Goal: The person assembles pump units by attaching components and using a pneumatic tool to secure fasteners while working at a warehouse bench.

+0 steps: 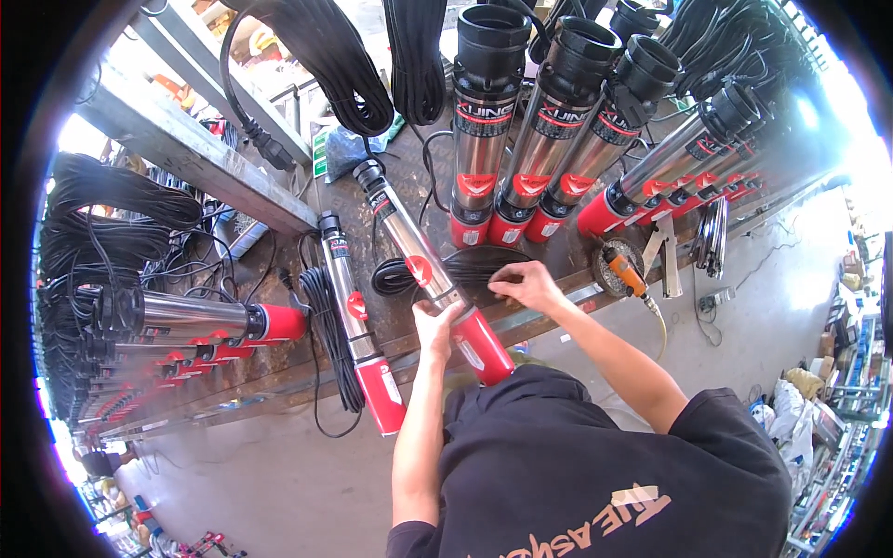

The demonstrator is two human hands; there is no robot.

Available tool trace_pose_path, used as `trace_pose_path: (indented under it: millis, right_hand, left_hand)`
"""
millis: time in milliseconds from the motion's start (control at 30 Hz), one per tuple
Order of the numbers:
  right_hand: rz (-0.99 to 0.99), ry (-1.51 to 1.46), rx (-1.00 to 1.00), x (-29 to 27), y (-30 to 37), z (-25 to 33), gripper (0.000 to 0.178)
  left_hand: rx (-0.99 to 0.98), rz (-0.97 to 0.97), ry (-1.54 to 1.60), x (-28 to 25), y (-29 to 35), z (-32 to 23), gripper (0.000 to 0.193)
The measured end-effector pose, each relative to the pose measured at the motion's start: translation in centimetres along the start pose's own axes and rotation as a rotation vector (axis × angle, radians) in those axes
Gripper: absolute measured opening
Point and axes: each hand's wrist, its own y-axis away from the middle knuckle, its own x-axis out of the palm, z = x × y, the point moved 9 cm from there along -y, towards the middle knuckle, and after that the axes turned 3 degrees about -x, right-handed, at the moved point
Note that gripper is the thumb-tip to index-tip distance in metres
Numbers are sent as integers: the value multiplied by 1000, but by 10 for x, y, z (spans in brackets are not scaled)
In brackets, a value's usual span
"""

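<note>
A submersible pump (414, 244) with a steel body, a black top and a red lower end lies slanted across the bench, its red end toward me. My left hand (435, 327) is wrapped around it just above the red part. Beside it, a coil of black cable (479, 268) rests on the bench. My right hand (526, 286) is at the coil's right end with fingers curled; whether they pinch anything is too small to tell. To the left lies a slimmer pump (350, 302) of the same colours, its own cable bundle (327, 335) alongside.
Several larger pumps (484, 139) stand at the back, with more (665, 172) to the right. A row of pumps (200, 321) lies at left below a metal frame post (200, 158). An orange air tool (625, 272) sits in a round dish (609, 279) near the bench's front edge.
</note>
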Motion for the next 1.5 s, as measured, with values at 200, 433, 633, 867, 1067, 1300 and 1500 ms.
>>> trace_pose_path:
  millis: [200, 433, 633, 867, 1067, 1300, 1500]
  right_hand:
    - [109, 142, -470, 54, -28, 23, 18]
    - [154, -450, 238, 69, -38, -46, 37]
    - [37, -121, 111, 58, -30, -49, 33]
    - [-100, 105, -139, 70, -20, -38, 32]
    - [-138, 209, -175, 65, -13, -19, 30]
    - [-574, -443, 285, -17, 36, -51, 38]
    - [-1174, -1481, 538, -175, 89, -207, 51]
  left_hand:
    - [-11, 8, 27, 7, 1, -4, 68]
    - [-2, 20, 52, 5, 5, -6, 64]
    - [-43, 8, 52, 7, 9, -10, 61]
    - [37, 89, 44, 7, 2, -19, 53]
    - [-6, 112, 133, 11, 8, -17, 52]
    - [-12, 74, 101, -8, -10, 12, 46]
    - [-16, 110, 151, 8, -4, 1, 42]
